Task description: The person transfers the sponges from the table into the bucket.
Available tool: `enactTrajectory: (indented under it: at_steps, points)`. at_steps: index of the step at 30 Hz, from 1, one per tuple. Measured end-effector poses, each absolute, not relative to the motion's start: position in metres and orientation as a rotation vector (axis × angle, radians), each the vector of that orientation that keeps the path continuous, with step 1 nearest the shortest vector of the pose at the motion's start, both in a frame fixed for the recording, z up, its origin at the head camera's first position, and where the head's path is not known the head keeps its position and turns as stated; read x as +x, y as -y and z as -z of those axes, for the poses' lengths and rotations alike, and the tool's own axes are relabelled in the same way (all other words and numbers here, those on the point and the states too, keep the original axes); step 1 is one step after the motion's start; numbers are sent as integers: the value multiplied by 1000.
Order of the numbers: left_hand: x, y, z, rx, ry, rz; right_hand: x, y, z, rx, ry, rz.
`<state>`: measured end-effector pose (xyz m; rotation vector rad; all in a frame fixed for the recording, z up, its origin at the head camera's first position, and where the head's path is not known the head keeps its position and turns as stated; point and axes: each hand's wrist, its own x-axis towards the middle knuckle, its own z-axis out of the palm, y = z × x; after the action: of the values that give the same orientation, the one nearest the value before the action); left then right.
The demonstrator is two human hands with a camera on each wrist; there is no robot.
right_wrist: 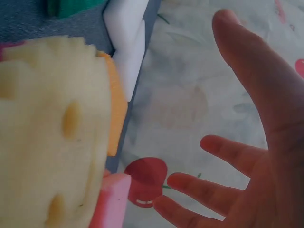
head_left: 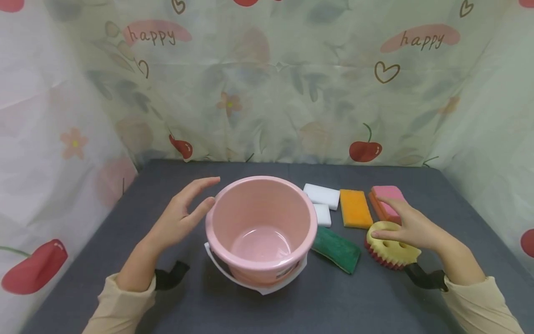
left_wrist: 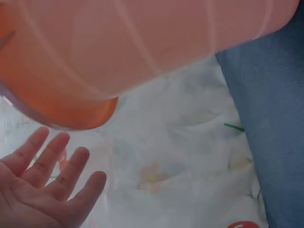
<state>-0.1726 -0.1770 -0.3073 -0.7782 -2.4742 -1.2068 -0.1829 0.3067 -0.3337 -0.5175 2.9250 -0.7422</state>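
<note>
A pink bucket (head_left: 260,265) stands upright on the dark table, its white handle (head_left: 264,290) hanging down at the front. My left hand (head_left: 177,218) is raised at the bucket's left side, fingers extended close to the rim and holding nothing. In the left wrist view the fingers (left_wrist: 78,164) are spread below the bucket's rim (left_wrist: 102,116). My right hand (head_left: 413,227) hovers over a yellow and red sponge (head_left: 390,253) with holes and a scalloped edge, thumb and fingers apart. The right wrist view shows that sponge (right_wrist: 42,142) beside the hand, with nothing gripped.
Right of the bucket lie two white sponges (head_left: 323,195), an orange sponge (head_left: 356,208), a green scouring pad (head_left: 338,249) and a pink and orange sponge (head_left: 388,192). A printed curtain (head_left: 275,93) hangs behind the table (head_left: 175,306) and along both sides.
</note>
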Motion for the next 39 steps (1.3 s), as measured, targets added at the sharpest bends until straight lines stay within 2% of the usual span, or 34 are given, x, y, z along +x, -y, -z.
enactTrajectory:
  at_steps: [15, 39]
  points:
    - [-173, 165, 323, -889, 2349, 1291, -173, -323, 358, -553, -2951, 724]
    - [-173, 162, 327, -777, 2445, 1434, -169, -331, 373, -521, -2909, 678]
